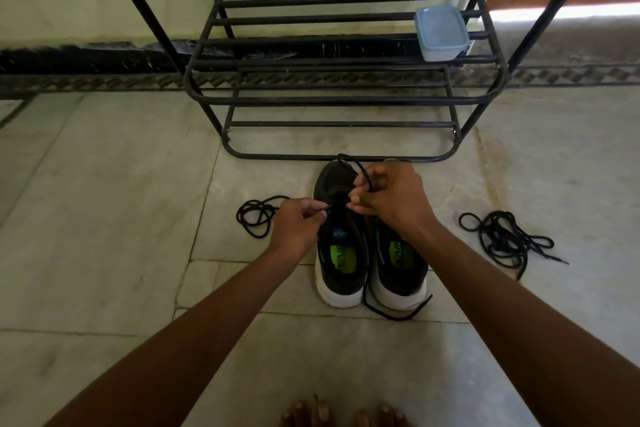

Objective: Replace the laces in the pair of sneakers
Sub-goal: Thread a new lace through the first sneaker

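black sneakers with white soles (341,253) stand side by side on the pale stone floor (104,218), toes toward a black metal shoe rack (332,99); left hand (296,225) pinches a black lace tip (325,207) over the left sneaker; right hand (391,198) grips a loop of that lace (349,163); loose black laces (502,236) lie right, another coil (258,215) left

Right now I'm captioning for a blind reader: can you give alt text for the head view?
Two hands thread a black lace into the left of two black sneakers on a tiled floor: the left hand pinches the lace tip, the right hand grips a loop. Loose laces lie on both sides; a black metal shoe rack stands behind.
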Available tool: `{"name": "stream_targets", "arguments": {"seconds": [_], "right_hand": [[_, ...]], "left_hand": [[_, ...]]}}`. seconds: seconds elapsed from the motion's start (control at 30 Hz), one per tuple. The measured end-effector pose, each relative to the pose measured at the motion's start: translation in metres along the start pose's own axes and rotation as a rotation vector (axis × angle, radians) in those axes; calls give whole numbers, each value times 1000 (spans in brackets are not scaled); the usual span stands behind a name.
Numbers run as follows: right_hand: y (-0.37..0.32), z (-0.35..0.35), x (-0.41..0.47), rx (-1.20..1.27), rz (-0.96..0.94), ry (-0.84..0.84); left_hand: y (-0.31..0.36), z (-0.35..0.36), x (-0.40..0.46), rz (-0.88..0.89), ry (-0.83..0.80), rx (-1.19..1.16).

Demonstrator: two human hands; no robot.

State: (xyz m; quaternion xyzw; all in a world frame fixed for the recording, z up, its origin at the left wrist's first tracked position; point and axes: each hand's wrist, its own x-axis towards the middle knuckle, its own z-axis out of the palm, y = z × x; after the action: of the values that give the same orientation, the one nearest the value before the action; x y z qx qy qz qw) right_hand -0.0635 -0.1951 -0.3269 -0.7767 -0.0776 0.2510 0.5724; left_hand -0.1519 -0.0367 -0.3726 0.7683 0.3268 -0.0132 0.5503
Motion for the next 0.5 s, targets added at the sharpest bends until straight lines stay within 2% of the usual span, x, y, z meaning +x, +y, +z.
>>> {"name": "stream_targets", "arguments": {"seconds": [0.2, 0.5], "right_hand": [[14, 12, 2, -255, -123, 48], [16, 12, 1, -328, -133, 80]], "left_hand": [[4, -4, -1, -55, -40, -129], [1, -5, -2, -80, -65, -186]]}}
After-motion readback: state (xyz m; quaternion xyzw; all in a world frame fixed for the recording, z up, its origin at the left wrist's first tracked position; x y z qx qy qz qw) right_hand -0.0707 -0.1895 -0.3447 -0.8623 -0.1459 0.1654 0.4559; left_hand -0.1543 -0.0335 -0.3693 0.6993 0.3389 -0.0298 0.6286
